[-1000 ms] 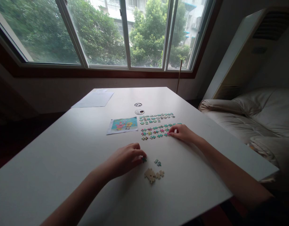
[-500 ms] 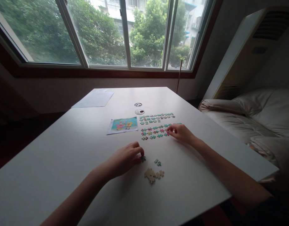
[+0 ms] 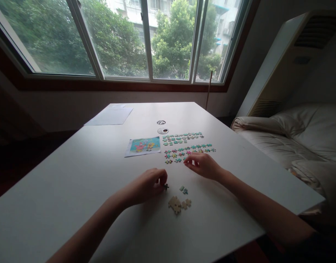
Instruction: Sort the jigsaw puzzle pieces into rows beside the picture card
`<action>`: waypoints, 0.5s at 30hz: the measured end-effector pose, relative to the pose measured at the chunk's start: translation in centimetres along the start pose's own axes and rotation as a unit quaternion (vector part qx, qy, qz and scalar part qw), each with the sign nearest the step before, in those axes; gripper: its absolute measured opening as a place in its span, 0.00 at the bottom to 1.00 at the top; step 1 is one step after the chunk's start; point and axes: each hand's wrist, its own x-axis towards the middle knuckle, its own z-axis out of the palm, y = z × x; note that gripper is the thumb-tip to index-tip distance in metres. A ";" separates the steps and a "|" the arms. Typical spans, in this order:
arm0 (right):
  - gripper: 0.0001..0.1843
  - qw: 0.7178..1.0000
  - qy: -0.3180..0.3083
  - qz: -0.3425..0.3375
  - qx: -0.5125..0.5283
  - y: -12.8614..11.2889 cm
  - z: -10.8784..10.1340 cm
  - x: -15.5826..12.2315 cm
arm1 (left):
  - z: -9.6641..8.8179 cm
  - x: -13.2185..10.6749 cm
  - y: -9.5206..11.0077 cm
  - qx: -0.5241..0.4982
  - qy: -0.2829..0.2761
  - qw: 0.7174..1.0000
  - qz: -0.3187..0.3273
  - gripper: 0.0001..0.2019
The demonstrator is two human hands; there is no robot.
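My left hand (image 3: 150,184) is closed in a pinch on a small dark puzzle piece (image 3: 166,186), just above or at the white table. Over the near edge of the laid-out puzzle pieces (image 3: 174,155), my right hand (image 3: 202,165) hovers with loosely curved fingers and a gap behind the thumb. I see nothing between its fingertips. It covers part of the nearest row. Between me and the rows lie a few greenish pieces (image 3: 183,189) and a small heap of plain tan pieces (image 3: 175,205), likely face down.
A cartoon picture sheet (image 3: 145,145) lies left of the rows. Farther back are another group of pieces (image 3: 181,138), two round table inserts (image 3: 163,130) and white paper (image 3: 110,116). A cream sofa (image 3: 266,128) stands beyond the table's right edge.
My right hand has come away from the right part of the rows, moving left and nearer to me. My left hand stays almost in place with its piece, which has tilted.
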 end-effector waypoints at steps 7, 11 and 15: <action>0.07 0.998 0.028 -0.059 0.022 -1.7 0.2 -0.4 | 1.1 1.1 0.5 -0.215 0.079 0.972 -0.047 0.05; 0.08 0.996 0.040 -0.069 0.030 -2.4 0.5 -0.5 | 1.5 1.7 0.5 -0.308 0.113 0.943 -0.062 0.09; 0.08 0.995 0.051 -0.080 0.035 -2.7 0.6 -0.5 | 1.5 1.8 0.8 -0.341 0.115 0.931 -0.066 0.09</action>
